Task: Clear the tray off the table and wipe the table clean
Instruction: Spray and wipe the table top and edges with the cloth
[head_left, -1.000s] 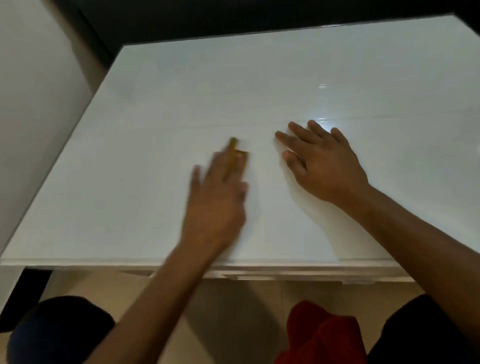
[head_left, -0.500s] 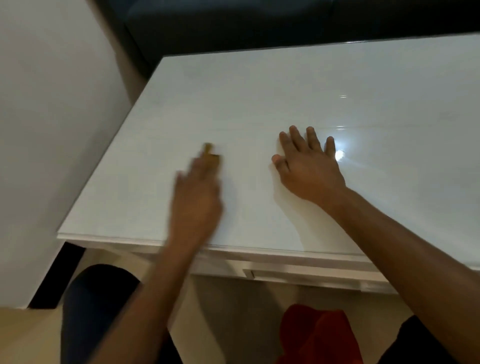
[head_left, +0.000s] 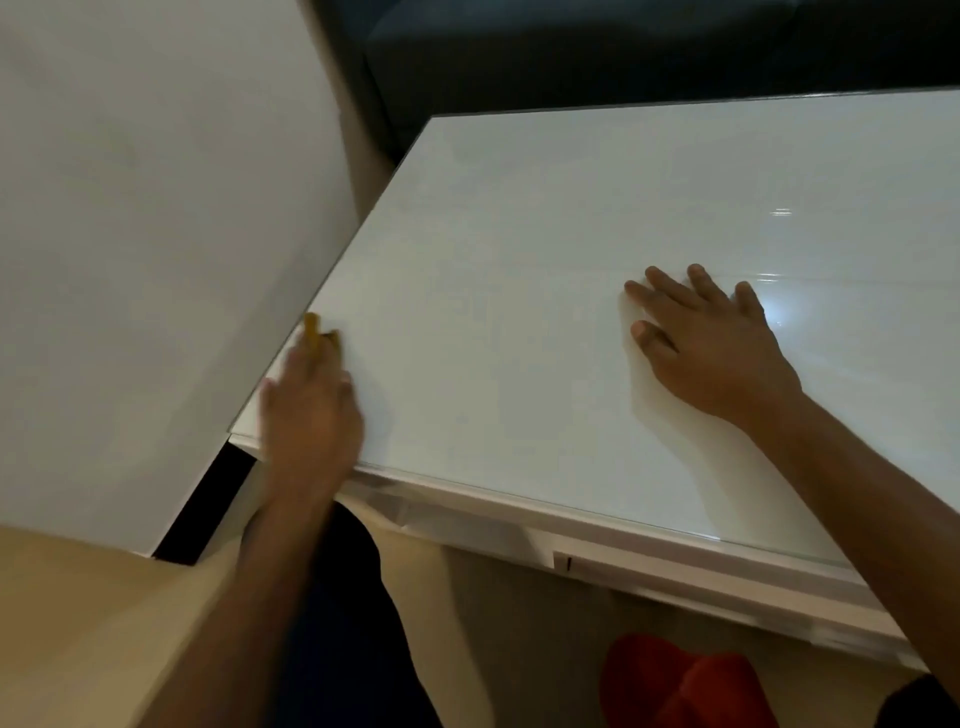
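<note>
A glossy white table (head_left: 519, 322) fills the middle and right of the head view. My left hand (head_left: 309, 410) lies near the table's front left corner, blurred by motion, pressing a yellow cloth (head_left: 318, 332) flat on the surface; only the cloth's far edge sticks out past the fingers. My right hand (head_left: 711, 343) rests flat on the table further right, fingers spread, holding nothing. No tray is in view.
A white wall (head_left: 145, 234) runs close along the table's left edge. A dark sofa (head_left: 571, 57) stands behind the far edge. Below the front edge are beige floor (head_left: 104, 623), my dark-clad legs and something red (head_left: 685, 686).
My left hand has slid the yellow cloth leftward from the table's middle to its left edge. The right hand has stayed flat in place. The camera has turned left.
</note>
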